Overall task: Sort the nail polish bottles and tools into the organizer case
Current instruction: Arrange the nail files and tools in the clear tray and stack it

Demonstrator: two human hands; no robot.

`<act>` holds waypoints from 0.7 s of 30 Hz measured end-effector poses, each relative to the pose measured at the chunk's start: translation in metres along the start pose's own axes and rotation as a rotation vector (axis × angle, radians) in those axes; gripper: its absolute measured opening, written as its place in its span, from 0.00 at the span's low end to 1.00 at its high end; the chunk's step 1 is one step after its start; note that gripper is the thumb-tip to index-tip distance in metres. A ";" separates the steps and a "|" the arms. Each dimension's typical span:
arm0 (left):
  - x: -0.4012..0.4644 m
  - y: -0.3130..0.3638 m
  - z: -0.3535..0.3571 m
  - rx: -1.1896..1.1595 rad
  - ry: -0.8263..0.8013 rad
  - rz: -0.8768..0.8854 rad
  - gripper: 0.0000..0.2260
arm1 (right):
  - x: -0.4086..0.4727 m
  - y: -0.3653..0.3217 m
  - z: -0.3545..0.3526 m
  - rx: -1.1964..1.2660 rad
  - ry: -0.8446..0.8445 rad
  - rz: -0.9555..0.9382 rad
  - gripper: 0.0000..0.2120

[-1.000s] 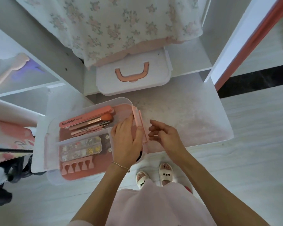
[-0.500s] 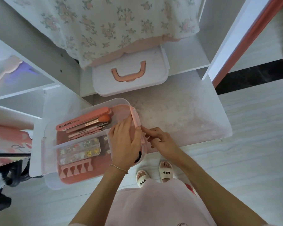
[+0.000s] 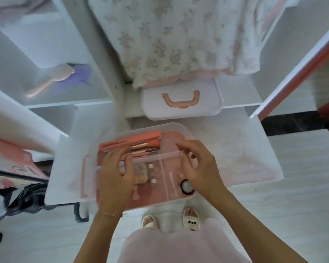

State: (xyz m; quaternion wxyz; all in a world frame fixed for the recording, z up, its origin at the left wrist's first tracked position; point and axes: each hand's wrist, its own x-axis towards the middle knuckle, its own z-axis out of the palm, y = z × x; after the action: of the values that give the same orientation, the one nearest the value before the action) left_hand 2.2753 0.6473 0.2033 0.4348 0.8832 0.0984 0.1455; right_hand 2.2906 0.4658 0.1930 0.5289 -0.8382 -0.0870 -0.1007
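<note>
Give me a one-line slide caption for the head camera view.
Both hands, left and right, hover with loosely curled fingers over the clear organizer tray of pink nail tools.

Both hands over open organizer case (image 3: 186, 132) | left hand (image 3: 115, 175) spread above clear bead box (image 3: 141, 170) | right hand (image 3: 199, 166) curled over right compartment | coral brush pouch (image 3: 130, 142) at back | white lid (image 3: 180, 103) beyond

White shelving (image 3: 46, 54), pale wood-look floor (image 3: 302, 196)
</note>
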 end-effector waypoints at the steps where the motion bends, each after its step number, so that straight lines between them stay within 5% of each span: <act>1: 0.001 -0.011 -0.014 0.025 0.063 -0.038 0.09 | 0.001 -0.008 0.011 -0.003 -0.039 -0.034 0.12; 6: 0.000 -0.067 -0.069 0.067 0.193 -0.289 0.15 | 0.004 -0.040 0.080 0.026 -0.300 -0.007 0.12; 8: -0.003 -0.086 -0.079 -0.016 0.070 -0.478 0.18 | 0.006 -0.049 0.108 -0.008 -0.384 0.029 0.13; 10: -0.009 -0.098 -0.081 -0.213 -0.085 -0.570 0.10 | 0.009 -0.056 0.133 -0.055 -0.425 0.098 0.14; 17: -0.025 -0.108 -0.084 -0.238 0.053 -0.328 0.10 | 0.021 -0.072 0.193 -0.247 -0.461 0.186 0.14; 21: -0.027 -0.110 -0.087 -0.259 -0.023 -0.051 0.09 | 0.031 -0.080 0.211 -0.378 -0.455 0.191 0.18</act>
State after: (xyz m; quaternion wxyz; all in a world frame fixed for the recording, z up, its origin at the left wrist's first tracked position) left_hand 2.2146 0.7696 0.1612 0.5498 0.8186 0.0961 0.1356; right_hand 2.3161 0.6921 0.1819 0.3378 -0.9271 -0.1035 0.1254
